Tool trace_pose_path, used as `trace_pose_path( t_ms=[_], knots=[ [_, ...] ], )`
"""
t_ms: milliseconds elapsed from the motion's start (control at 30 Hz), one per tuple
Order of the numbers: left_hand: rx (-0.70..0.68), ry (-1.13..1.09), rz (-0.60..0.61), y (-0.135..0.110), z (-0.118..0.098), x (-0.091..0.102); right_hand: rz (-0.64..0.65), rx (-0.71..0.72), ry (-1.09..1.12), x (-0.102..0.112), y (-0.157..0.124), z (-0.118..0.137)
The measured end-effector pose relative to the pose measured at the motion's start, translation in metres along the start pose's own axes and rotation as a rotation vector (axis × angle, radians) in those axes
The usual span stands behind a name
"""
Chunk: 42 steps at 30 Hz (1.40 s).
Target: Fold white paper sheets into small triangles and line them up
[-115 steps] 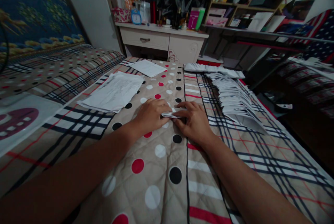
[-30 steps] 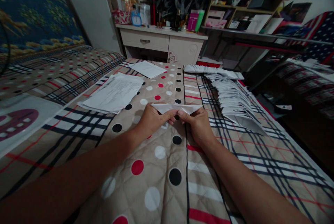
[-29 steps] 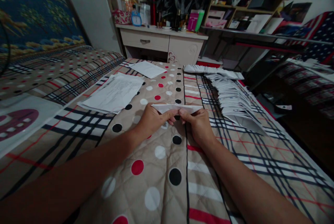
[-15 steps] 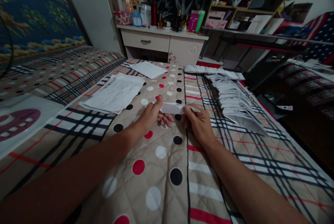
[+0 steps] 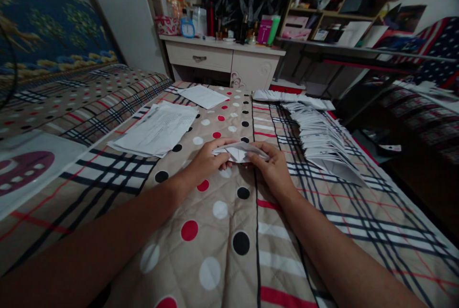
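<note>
I have the left hand (image 5: 207,160) and right hand (image 5: 273,164) pinched on one folded paper (image 5: 237,152), over the bed (image 5: 229,246); farther left, one printed stack (image 5: 156,130) is too blurred to read.

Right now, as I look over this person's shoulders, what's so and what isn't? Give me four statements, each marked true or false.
1. The left hand and right hand both hold a folded paper. True.
2. The flat printed sheets lie right of both hands. False: the printed sheets lie to the left.
3. A row of papers lies right of the right hand. True.
4. The bedspread is plain. False: the bedspread has dots and stripes.
</note>
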<state>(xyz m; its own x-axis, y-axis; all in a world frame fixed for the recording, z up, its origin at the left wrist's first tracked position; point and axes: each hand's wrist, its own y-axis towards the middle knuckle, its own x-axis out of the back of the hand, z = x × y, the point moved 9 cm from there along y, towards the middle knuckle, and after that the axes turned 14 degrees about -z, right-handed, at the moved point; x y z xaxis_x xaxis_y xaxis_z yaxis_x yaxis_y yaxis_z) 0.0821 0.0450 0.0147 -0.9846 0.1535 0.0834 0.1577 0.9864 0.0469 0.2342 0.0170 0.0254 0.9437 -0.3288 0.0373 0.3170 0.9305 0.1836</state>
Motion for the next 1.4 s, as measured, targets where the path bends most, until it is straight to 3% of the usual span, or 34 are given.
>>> trace_pose_path(
  t_ms=[133,233,333,433,633,900,1067,1233,1400],
  knots=[
    [-0.045,0.152,-0.117,0.008,0.003,0.012,-0.085,0.078,-0.122,0.009,0.007,-0.006],
    [-0.111,0.289,-0.21,0.012,0.003,0.022,-0.107,0.235,-0.38,0.014,0.009,0.0],
    [-0.208,0.373,-0.222,0.013,-0.003,0.023,-0.096,0.392,-0.694,0.012,0.009,0.008],
    [-0.276,0.439,-0.199,0.013,-0.008,0.019,-0.088,0.456,-0.864,0.01,0.009,0.011],
    [-0.39,0.645,-0.131,0.009,-0.01,0.005,-0.126,0.452,-0.888,0.01,0.008,0.012],
    [-0.397,0.684,-0.237,0.013,-0.008,0.012,-0.042,0.585,-1.011,-0.009,-0.008,0.022],
    [-0.453,0.679,-0.246,0.008,-0.011,0.012,-0.085,0.607,-1.156,-0.012,-0.018,0.03],
    [-0.46,0.627,-0.215,0.003,-0.015,0.011,-0.185,0.497,-1.165,0.024,-0.024,0.033],
    [-0.404,0.58,-0.217,0.005,-0.011,0.013,-0.277,0.633,-1.061,0.098,-0.036,0.051]
  ],
)
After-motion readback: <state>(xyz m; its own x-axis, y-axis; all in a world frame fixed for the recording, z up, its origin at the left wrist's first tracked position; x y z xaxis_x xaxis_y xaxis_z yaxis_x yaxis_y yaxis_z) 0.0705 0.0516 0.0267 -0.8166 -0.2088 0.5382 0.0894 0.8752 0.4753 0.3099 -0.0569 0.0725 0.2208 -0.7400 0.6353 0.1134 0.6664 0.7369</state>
